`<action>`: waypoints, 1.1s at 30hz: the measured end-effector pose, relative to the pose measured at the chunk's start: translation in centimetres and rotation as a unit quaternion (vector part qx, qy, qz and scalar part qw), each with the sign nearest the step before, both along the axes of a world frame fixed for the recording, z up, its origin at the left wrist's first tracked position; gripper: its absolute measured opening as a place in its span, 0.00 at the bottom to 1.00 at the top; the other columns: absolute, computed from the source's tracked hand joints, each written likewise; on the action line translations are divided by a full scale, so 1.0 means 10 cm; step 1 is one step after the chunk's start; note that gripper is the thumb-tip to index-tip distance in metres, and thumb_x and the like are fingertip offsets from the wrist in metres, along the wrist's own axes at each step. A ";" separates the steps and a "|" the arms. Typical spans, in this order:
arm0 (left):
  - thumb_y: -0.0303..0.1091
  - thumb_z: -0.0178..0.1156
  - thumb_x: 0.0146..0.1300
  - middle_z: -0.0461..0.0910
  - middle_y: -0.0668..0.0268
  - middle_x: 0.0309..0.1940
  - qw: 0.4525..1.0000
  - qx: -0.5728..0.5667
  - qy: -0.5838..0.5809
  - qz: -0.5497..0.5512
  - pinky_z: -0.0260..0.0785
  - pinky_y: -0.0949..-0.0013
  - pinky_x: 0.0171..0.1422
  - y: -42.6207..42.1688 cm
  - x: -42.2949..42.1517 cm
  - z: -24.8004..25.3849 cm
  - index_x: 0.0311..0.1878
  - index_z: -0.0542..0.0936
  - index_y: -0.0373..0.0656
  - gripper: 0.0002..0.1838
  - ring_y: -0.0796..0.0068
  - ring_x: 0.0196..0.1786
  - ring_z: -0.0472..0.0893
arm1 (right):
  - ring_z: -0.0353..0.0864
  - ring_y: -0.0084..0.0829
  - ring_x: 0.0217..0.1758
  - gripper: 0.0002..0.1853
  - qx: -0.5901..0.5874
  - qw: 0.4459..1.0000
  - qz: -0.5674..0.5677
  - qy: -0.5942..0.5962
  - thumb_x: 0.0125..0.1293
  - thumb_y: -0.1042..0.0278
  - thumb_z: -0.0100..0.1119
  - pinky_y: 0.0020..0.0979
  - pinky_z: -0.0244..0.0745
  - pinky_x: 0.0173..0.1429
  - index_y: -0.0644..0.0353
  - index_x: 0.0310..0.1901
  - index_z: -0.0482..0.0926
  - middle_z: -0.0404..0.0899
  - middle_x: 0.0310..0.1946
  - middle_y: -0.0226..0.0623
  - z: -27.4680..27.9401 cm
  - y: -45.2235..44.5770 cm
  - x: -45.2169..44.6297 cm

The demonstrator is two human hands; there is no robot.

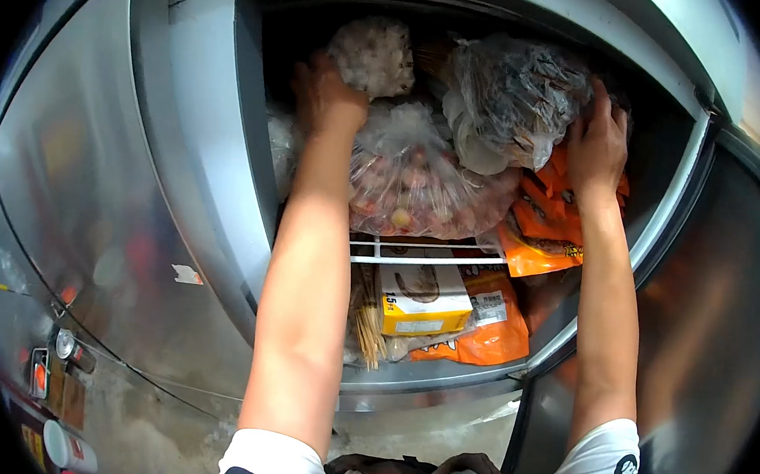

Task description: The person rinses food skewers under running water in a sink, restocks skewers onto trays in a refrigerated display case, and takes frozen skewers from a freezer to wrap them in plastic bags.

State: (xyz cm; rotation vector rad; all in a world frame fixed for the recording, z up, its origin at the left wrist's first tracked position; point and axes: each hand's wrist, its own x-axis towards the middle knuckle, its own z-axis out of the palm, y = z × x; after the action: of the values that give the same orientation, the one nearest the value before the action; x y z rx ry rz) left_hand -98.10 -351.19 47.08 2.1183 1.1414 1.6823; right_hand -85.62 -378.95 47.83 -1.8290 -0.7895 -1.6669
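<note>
My left hand (330, 97) reaches deep into the open freezer, against a clear bag of whitish pieces (373, 56); its fingers are in shadow and partly hidden. My right hand (600, 145) lies along the right side of a crinkled plastic bag of skewers (522, 93), with its fingers stretched and apart. Between my arms, a clear bag of reddish balls (428, 183) rests on a white wire shelf (431, 262). Below my right hand, orange packets (544, 218) hang over the shelf's front edge.
Underneath the shelf are a white and yellow box (424, 300), thin wooden sticks (370, 320) and another orange packet (496, 338). The freezer's open door (699, 330) stands to the right. Steel panels (79, 128) lie to the left, with a white tub (68, 446) at lower left.
</note>
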 end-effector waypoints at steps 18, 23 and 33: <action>0.22 0.66 0.40 0.63 0.49 0.48 0.986 0.132 -0.071 -0.070 0.67 0.52 0.56 -1.04 -0.79 -0.37 0.56 0.65 0.36 0.35 0.46 0.54 0.64 | 0.68 0.48 0.57 0.36 -0.065 0.993 0.043 -0.093 0.49 0.87 0.53 0.42 0.65 0.60 0.55 0.64 0.61 0.69 0.55 0.46 0.08 0.08 -0.07; 0.21 0.66 0.39 0.60 0.51 0.49 0.985 0.111 -0.102 -0.078 0.60 0.51 0.59 -1.32 -1.05 -0.66 0.58 0.65 0.38 0.37 0.47 0.55 0.62 | 0.70 0.50 0.53 0.37 -0.085 0.991 0.022 -0.102 0.49 0.85 0.53 0.44 0.66 0.57 0.56 0.65 0.60 0.73 0.50 0.47 0.13 0.09 0.04; 0.18 0.64 0.41 0.53 0.49 0.58 0.977 0.106 -0.155 -0.105 0.53 0.53 0.67 -1.73 -1.40 -1.28 0.63 0.59 0.35 0.41 0.47 0.63 0.57 | 0.70 0.49 0.52 0.37 -0.154 0.981 -0.004 -0.118 0.47 0.82 0.58 0.46 0.64 0.57 0.57 0.63 0.62 0.74 0.49 0.45 0.17 0.09 -0.16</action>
State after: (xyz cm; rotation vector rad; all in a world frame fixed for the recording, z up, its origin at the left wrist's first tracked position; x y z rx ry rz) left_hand -112.10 -368.47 34.23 1.9139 0.6514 2.0122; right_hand -87.20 -378.05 49.53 -1.8535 -1.2005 -1.8744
